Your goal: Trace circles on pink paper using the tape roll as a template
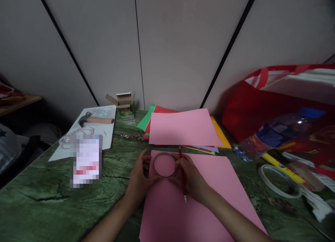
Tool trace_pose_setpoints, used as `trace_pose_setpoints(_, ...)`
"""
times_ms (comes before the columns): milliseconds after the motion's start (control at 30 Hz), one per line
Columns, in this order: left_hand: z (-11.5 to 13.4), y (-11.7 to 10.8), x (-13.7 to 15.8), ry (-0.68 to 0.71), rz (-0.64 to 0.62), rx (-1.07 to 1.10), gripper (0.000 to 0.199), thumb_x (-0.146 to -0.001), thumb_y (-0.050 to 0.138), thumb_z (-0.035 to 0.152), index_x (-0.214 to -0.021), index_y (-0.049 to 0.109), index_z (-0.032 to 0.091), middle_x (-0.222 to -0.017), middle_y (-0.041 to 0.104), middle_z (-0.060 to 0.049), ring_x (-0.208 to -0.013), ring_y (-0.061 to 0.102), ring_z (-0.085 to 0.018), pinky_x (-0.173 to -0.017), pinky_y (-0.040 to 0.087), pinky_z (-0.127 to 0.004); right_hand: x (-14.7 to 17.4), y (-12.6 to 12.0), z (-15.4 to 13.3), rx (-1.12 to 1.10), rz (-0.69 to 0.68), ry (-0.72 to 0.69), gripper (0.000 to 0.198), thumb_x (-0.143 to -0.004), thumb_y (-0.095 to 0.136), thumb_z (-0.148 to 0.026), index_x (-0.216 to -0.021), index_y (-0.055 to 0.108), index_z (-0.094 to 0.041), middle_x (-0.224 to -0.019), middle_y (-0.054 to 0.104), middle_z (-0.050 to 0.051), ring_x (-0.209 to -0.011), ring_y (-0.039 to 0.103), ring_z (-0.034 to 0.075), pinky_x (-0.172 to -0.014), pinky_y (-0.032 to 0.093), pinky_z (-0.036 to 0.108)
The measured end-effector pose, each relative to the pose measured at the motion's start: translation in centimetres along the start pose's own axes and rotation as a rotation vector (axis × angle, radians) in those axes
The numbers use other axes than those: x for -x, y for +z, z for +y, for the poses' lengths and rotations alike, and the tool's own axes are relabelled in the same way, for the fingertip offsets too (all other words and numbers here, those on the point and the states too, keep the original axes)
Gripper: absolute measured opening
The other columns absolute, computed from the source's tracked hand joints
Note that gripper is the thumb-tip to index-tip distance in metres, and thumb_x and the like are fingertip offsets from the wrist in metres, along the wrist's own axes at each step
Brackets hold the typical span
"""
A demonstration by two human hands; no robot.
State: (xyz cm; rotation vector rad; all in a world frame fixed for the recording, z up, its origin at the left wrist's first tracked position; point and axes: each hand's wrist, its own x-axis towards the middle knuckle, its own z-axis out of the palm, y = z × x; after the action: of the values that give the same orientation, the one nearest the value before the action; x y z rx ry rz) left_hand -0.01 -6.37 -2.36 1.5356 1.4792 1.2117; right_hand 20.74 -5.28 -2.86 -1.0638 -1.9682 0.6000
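A thin grey ring [164, 153] lies on the upper left part of a large pink sheet of paper [209, 207]. My left hand [138, 177] curves around the ring's left side, its thumb along the near rim and its fingers bent by the sheet's left edge. A red pencil [183, 175] is in my right hand [192, 175], the point facing away from me and the eraser end towards me. That hand's fingertips also meet the ring's right rim. Part of the right fingers is hidden behind the pencil and hand.
Coloured papers [183, 127] lie behind the sheet. On the left are a hammer [96, 120] on a white board [108, 130], a blurred-out phone-like object [87, 161] and a small opened box [126, 111]. A bottle [272, 134], tape roll [278, 181] and red bag [243, 106] crowd the right.
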Motion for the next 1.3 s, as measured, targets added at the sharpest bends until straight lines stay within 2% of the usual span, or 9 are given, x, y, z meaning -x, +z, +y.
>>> trace_pose_setpoints(300, 0.3, 0.0, 0.0, 0.026, 0.003, -0.055, 0.081, -0.055, 0.08, 0.025, -0.127, 0.043, 0.022, -0.106, 0.06, -0.006, -0.089, 0.059, -0.021, -0.076, 0.05, -0.036, -0.3, 0.1, -0.1, 0.006, 0.016, -0.032, 0.03, -0.071, 0.071, -0.019, -0.093, 0.051, -0.023, -0.122, 0.057, 0.011, -0.113, 0.053, 0.029, -0.087, 0.05, 0.044)
trace_pose_setpoints(500, -0.1, -0.3, 0.2, 0.227, -0.051, -0.234, 0.037, -0.065, 0.076, 0.027, -0.099, 0.062, 0.022, -0.107, 0.059, -0.006, -0.101, 0.057, -0.025, -0.084, 0.049, -0.04, -0.4, -0.2, -0.5, -0.049, 0.058, 0.028, 0.028, -0.073, 0.072, -0.024, -0.084, 0.046, -0.023, -0.108, 0.059, 0.009, -0.1, 0.057, 0.024, -0.08, 0.05, 0.038)
trace_pose_setpoints(600, -0.3, -0.4, 0.3, 0.264, -0.042, -0.273, 0.028, -0.066, 0.076, 0.024, -0.091, 0.064, 0.022, -0.104, 0.058, -0.005, -0.099, 0.058, -0.025, -0.084, 0.05, -0.039, -0.4, -0.2, -0.6, -0.065, 0.044, 0.016, 0.029, -0.073, 0.072, -0.024, -0.083, 0.045, -0.024, -0.106, 0.059, 0.008, -0.098, 0.057, 0.024, -0.079, 0.049, 0.037)
trace_pose_setpoints(967, 0.6, -0.4, 0.3, 0.163, -0.046, -0.235, 0.03, -0.062, 0.075, 0.023, -0.088, 0.061, 0.021, -0.098, 0.061, -0.004, -0.091, 0.059, -0.023, -0.076, 0.05, -0.036, -0.2, -0.1, -0.2, -0.11, 0.033, 0.048, 0.03, -0.07, 0.072, -0.019, -0.081, 0.044, -0.024, -0.108, 0.059, 0.008, -0.1, 0.056, 0.025, -0.079, 0.048, 0.037)
trace_pose_setpoints(1133, 1.2, 0.0, 0.4, -0.034, 0.006, -0.163, 0.052, -0.054, 0.077, 0.023, -0.102, 0.055, 0.02, -0.093, 0.061, -0.003, -0.08, 0.059, -0.021, -0.072, 0.05, -0.035, -0.3, -0.3, -0.6, -0.116, 0.049, 0.033, 0.027, -0.071, 0.07, -0.019, -0.081, 0.045, -0.023, -0.106, 0.06, 0.007, -0.098, 0.057, 0.025, -0.079, 0.048, 0.036)
trace_pose_setpoints(1300, 1.5, 0.3, 0.3, -0.035, 0.039, -0.101, 0.068, -0.05, 0.079, 0.02, -0.112, 0.051, 0.018, -0.094, 0.061, -0.003, -0.082, 0.058, -0.021, -0.074, 0.049, -0.036, -0.2, -0.3, -0.6, -0.102, 0.032, 0.039, 0.025, -0.072, 0.069, -0.021, -0.081, 0.046, -0.023, -0.11, 0.059, 0.008, -0.103, 0.056, 0.026, -0.082, 0.048, 0.038)
